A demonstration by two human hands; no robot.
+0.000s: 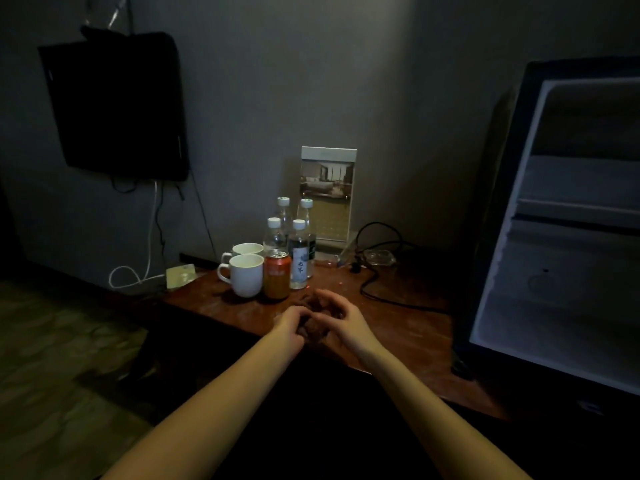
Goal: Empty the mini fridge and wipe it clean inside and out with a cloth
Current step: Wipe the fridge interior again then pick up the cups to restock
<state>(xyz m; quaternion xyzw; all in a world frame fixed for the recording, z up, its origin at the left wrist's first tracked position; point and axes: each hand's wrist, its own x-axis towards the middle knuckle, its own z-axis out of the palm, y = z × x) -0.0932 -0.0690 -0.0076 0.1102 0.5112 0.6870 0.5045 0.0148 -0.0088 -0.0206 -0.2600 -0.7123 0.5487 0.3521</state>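
The black mini fridge (498,216) stands open at the right on the wooden desk (408,327); its pale inside (568,258) shows bare shelves. A dark brown cloth (313,318) is bunched in front of me above the desk. My left hand (289,325) grips its near left side and my right hand (341,318) curls round its right side. Several water bottles (298,251) and an orange can (276,273) stand just behind the cloth.
Two white mugs (244,273) stand left of the can. A framed picture card (327,194) leans on the wall, with a glass ashtray (379,258) and a black cable (377,292) beside it. A dark television (114,105) hangs at the left.
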